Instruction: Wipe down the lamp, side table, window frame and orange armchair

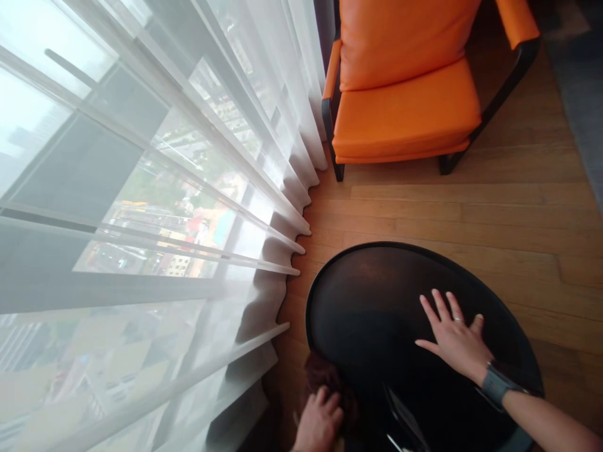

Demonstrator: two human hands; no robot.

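At table's near-left edge, the left hand grips a dark cloth, fingers curled. Right hand lies open and flat, holding nothing, on the round black table. Risk: leaning weight could tip it toward the sheer curtain.

— What colour is the round surface?

— Near black, glossy, with a faint reddish-brown sheen toward its far edge.

— And the cloth at its near left edge?

— Dark maroon, under the left hand.

— The right hand?

— It wears a grey-blue wristband.

— Beyond?

— An armchair with bright orange cushions on a black frame, honey-brown plank floor, and sheer white curtains.
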